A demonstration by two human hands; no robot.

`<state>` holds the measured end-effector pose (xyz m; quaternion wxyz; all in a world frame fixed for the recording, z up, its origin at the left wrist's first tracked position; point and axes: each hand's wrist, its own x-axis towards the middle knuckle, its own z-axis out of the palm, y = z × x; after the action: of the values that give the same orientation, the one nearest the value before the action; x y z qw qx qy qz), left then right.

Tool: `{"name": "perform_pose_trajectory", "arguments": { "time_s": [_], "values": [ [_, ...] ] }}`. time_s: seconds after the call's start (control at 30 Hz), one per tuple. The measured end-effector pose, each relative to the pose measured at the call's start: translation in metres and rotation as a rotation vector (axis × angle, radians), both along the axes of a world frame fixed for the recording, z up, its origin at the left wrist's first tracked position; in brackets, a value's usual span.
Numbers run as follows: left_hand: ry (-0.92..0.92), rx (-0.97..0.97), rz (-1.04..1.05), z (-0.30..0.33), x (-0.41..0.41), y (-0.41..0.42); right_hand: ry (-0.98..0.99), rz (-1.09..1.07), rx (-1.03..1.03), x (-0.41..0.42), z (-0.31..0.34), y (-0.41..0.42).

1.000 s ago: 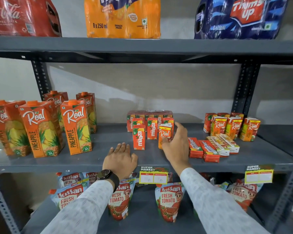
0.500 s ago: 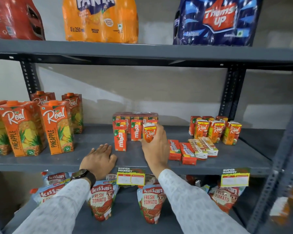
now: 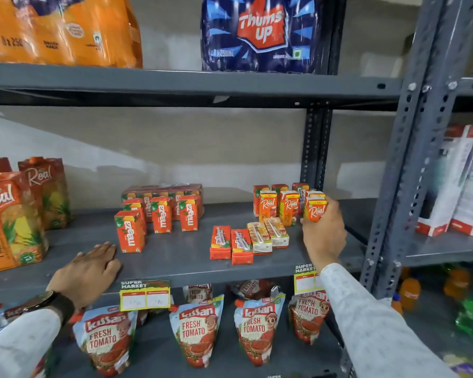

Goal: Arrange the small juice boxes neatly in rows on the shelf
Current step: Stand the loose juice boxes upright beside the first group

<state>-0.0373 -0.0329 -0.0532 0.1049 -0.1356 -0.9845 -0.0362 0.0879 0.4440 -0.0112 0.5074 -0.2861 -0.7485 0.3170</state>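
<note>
My right hand (image 3: 324, 230) grips a small orange Real juice box (image 3: 316, 208), upright, at the right end of a standing group of small Real boxes (image 3: 279, 204) on the middle shelf (image 3: 175, 257). In front of that group several small boxes lie flat (image 3: 247, 241). Left of them stand several small Maaza boxes (image 3: 159, 216), one further forward (image 3: 129, 231). My left hand (image 3: 89, 271) rests flat on the shelf's front edge with its fingers spread, holding nothing.
Large Real pineapple cartons (image 3: 14, 219) stand at the shelf's left. Fanta (image 3: 63, 28) and Thums Up (image 3: 260, 34) packs sit on the shelf above. Kissan tomato pouches (image 3: 194, 328) fill the shelf below. A grey upright post (image 3: 410, 148) rises at the right.
My right hand carried a small Real box from the Maaza group rightward to the standing Real group. The view swung right. My left hand stayed on the shelf edge.
</note>
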Motion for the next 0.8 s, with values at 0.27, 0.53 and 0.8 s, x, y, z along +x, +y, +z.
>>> {"name": "perform_pose_trajectory", "arguments": {
  "time_s": [0.27, 0.53, 0.8],
  "values": [
    [-0.037, -0.001, 0.042, 0.004, 0.006, 0.006, -0.035, -0.007, -0.041, -0.007, -0.013, 0.011],
    [-0.041, 0.047, 0.010, 0.004, 0.003, 0.006, -0.076, -0.021, -0.080, -0.006, -0.010, 0.008],
    [0.291, 0.416, 0.028, 0.007, 0.063, 0.037, -0.065, 0.041, -0.191, 0.000, -0.003, 0.009]
  ]
}}
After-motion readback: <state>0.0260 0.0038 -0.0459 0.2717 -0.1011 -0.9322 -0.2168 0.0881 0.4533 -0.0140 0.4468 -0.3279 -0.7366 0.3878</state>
